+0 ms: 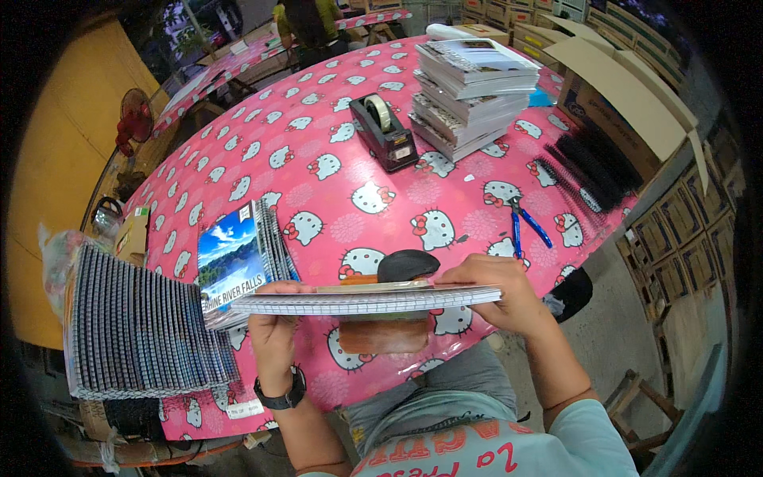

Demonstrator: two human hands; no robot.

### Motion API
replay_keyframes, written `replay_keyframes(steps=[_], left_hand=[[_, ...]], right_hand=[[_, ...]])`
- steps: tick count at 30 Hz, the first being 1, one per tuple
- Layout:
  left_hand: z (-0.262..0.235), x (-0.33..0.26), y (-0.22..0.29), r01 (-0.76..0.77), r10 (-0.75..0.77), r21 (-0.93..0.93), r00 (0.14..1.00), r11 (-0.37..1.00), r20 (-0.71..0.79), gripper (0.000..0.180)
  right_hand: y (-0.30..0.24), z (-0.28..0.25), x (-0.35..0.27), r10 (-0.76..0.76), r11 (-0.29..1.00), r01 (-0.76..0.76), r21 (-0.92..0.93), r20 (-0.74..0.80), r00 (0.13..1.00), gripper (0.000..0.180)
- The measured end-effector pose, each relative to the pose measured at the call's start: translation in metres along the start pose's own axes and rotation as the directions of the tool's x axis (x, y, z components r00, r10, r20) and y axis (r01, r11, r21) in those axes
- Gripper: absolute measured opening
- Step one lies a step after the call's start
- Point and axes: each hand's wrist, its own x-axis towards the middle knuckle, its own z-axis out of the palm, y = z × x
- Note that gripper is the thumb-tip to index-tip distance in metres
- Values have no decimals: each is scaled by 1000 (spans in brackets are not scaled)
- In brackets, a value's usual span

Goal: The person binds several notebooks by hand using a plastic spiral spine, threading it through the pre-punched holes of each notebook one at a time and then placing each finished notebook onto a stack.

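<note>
A spiral-bound notebook (366, 301) is held level and edge-on above the near side of the table, its wire-bound spine toward me. My left hand (274, 340) grips its left end from below, a dark watch on the wrist. My right hand (502, 288) is closed around the right end. Beneath the notebook lie a brown wooden block (384, 336) and a dark rounded object (408, 265), both partly covered by it. Pliers with blue handles (528, 225) rest on the table beyond my right hand.
Bound notebooks fill the left in a long row (147, 326), beside a smaller pile with a landscape cover (232, 248). Farther off stand a tape dispenser (384, 133), stacked loose books (474, 91), black binding coils (592, 171) and an open carton (616, 119). Another person (308, 28) is at the back.
</note>
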Motion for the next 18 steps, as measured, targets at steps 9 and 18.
replay_keyframes(steps=[9, 18], left_hand=[[12, 8, -7, -4, 14, 72, 990, 997, -142, 66], [47, 10, -37, 55, -94, -116, 928, 992, -360, 50]], right_hand=[[18, 23, -15, 215, 849, -155, 505, -62, 975, 44], [7, 55, -9, 299, 815, -192, 546, -113, 947, 19]])
